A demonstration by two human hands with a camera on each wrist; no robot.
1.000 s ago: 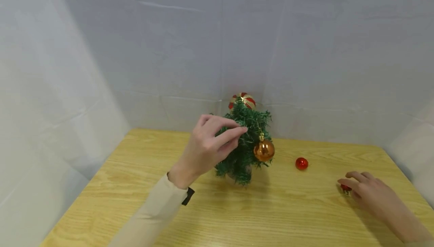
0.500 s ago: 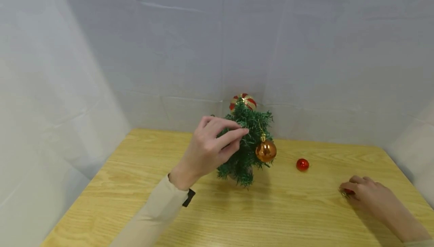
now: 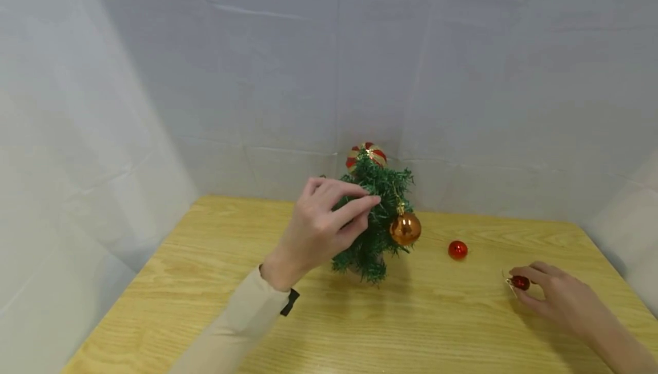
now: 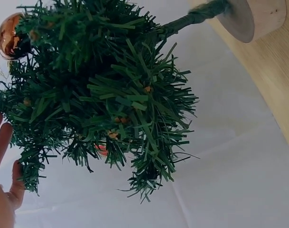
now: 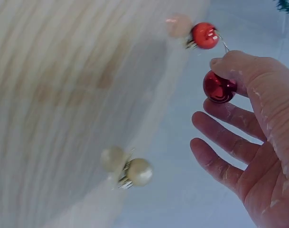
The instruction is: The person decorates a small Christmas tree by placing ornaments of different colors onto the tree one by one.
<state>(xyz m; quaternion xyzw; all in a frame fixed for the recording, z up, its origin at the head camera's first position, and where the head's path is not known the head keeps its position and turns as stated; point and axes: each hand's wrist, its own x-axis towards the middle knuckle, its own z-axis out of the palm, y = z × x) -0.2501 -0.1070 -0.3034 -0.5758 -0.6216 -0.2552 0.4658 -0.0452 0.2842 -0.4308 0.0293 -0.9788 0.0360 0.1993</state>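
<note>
A small green artificial Christmas tree (image 3: 380,183) stands on the table, with its round wooden base (image 4: 258,19) in the left wrist view. My left hand (image 3: 324,220) holds its near left side, thumb and fingertips among the branches. An orange bauble (image 3: 405,229) hangs on the tree's right, and a red-and-gold striped bauble (image 3: 366,156) shows behind its top. At the right, my right hand (image 3: 562,300) pinches a dark red bauble (image 5: 219,87) between thumb and fingers; its gold loop points left. Another red bauble (image 3: 457,250) lies between tree and right hand.
A gold bauble (image 5: 139,172) lies on the table in the right wrist view; I cannot find it in the head view. The wood-grain table (image 3: 437,328) ends at a pale cloth backdrop (image 3: 257,77) behind and at both sides.
My right hand has taken the dark red bauble between its fingers and turned it so that its loop points left. My left hand has shifted very slightly right at the tree.
</note>
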